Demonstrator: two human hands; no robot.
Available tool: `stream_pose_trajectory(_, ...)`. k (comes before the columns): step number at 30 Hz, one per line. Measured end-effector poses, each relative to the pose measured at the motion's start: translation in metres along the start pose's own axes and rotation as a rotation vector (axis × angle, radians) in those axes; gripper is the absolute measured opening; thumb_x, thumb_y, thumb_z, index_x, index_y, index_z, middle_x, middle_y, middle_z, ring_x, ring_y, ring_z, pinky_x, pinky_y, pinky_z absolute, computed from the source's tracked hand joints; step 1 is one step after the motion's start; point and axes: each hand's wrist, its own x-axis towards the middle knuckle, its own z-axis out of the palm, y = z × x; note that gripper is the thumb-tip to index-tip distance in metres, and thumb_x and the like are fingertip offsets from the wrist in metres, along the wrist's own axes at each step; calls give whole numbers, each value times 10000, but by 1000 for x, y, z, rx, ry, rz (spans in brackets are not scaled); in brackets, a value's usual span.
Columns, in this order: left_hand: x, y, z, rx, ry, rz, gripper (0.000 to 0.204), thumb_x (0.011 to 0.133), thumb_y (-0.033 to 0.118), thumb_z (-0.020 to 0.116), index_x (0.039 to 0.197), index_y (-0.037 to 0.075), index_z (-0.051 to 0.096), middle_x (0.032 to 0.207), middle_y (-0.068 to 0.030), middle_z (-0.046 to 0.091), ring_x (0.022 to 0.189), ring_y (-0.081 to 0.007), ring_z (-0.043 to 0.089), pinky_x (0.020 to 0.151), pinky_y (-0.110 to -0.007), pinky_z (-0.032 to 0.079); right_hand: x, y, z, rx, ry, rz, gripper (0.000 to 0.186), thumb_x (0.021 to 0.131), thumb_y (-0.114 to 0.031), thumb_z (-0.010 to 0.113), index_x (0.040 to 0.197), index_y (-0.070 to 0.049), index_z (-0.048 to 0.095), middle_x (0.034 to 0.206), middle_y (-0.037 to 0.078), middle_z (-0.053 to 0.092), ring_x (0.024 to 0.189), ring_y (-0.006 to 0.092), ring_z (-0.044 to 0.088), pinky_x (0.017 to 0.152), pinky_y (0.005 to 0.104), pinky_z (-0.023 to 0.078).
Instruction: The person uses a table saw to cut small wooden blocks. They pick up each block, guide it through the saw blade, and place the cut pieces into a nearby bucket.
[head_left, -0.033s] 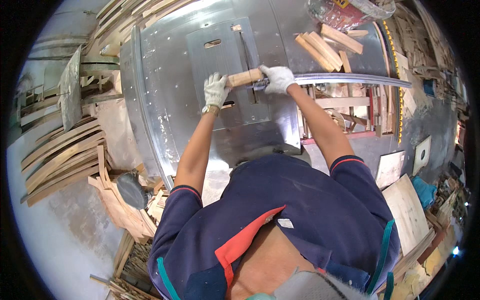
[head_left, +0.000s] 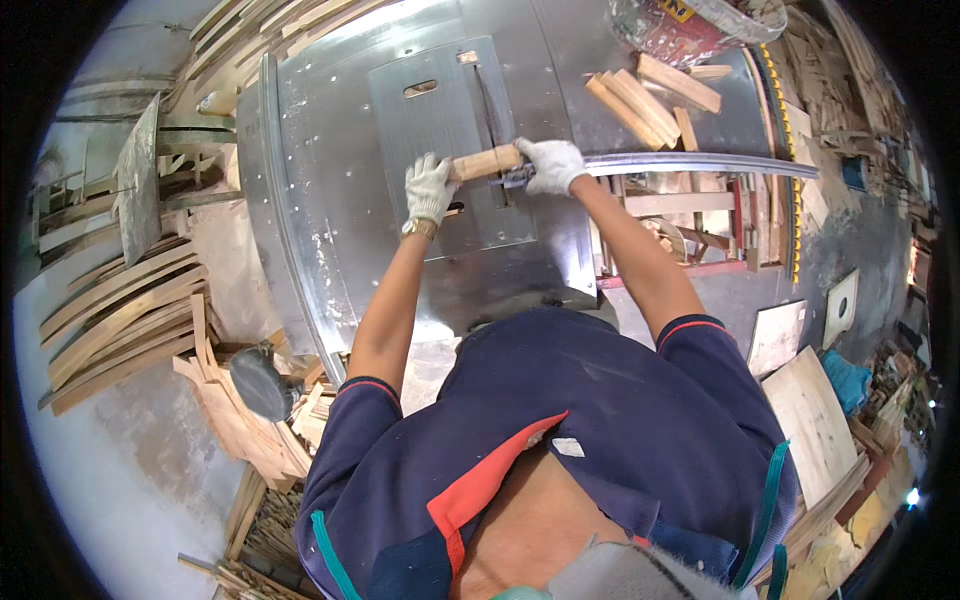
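A short wooden block (head_left: pixel 487 163) lies across the slotted insert plate (head_left: pixel 412 130) of a grey metal machine table. My left hand (head_left: pixel 430 190), in a white knit glove, is closed on the block's left end. My right hand (head_left: pixel 552 166), gloved the same way, holds the right end, and its fingertips are partly hidden. Just beneath the right hand, a metal bar (head_left: pixel 700 163) runs off to the right. The long narrow slot (head_left: pixel 490 105) in the plate passes under the block.
Several wooden strips (head_left: pixel 640 105) lie at the table's far right beside a paint-stained bucket (head_left: pixel 690 30). A metal rail (head_left: pixel 280 200) borders the left side. Curved wooden pieces (head_left: pixel 125 320) are stacked at left, and a red frame (head_left: pixel 740 215) holding wood stands at right.
The whole view has shifted very slightly. Both hands keep their hold on the wooden block, with no clear movement across the table.
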Motion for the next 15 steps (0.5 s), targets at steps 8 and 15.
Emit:
stream_pose_trajectory(8, -114, 47, -1, -33, -8, -69, 545, 757, 302, 897, 1257, 169, 728, 1233, -84, 660, 1200, -305, 615, 989, -488, 489, -78, 5, 74, 238, 202, -248, 792, 746, -348, 823, 1459, -101, 584, 1163, 194, 755, 1120, 415, 725, 974, 476, 585)
stream_pose_trajectory(15, -177, 67, 6, -31, -18, -69, 582, 747, 292, 901, 1284, 170, 712, 1205, -87, 659, 1186, -306, 619, 981, -497, 494, -109, -12, 121, 678, 232, 67, 387, 838, -192, 758, 1183, -17, 760, 1009, 185, 790, 967, 262, 757, 903, 380, 580)
